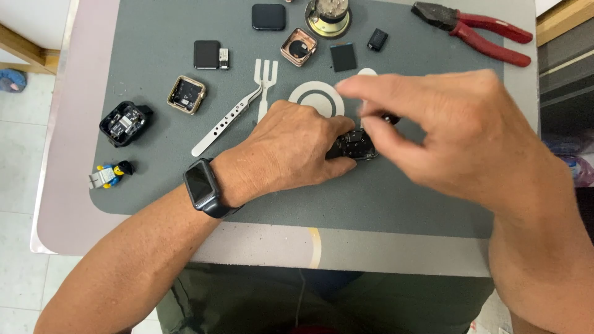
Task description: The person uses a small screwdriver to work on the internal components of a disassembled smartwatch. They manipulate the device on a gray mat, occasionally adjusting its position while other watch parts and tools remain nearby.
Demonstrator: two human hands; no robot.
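While the left hand lies knuckles-up on the grey mat, its grip is closed down on a small dark watch body, pinning it flat to the mat; a dark smartwatch sits on that wrist. The watch body shows just past the left fingertips, so it lies to the right of the left hand and below and to the left of the right hand. The right hand hovers above it, blurred, forefinger stretched leftward and thumb tucked beneath; whether its grip is pinched on some small part or empty I cannot tell. The left hand is the one in contact; the right is just beside the piece, not plainly touching. The watch body's long axis seems to run left to right across the mat, though most of it is covered.

Farther left on the mat lie a toy figure, a black opened casing and a gold-rimmed watch case. Metal tweezers slant beside a printed fork and plate. Beyond, near the mat's far edge, rest a dark screen panel, a rose-gold case back and red-handled pliers. The table carries it all.
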